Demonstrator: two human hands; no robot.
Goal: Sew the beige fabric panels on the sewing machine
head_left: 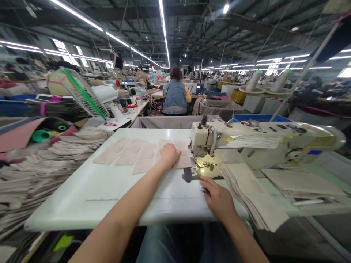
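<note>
My left hand (169, 155) lies on a row of beige fabric pieces (128, 153) spread across the white table (90, 197), fingers curled over the piece next to the needle. My right hand (216, 197) rests at the table's near side, just below the presser foot, fingers closed on a small metal tool (202, 189) I cannot make out clearly. The white sewing machine (246, 140) stands to the right, its lamp lighting the needle plate (204, 164).
A stack of beige pieces (252, 193) lies right of my right hand, more on the machine's right. Tall piles of pieces (41, 168) fill the left side. A fan (82, 93) and thread cones stand behind. A person in a denim vest (174, 96) sits ahead.
</note>
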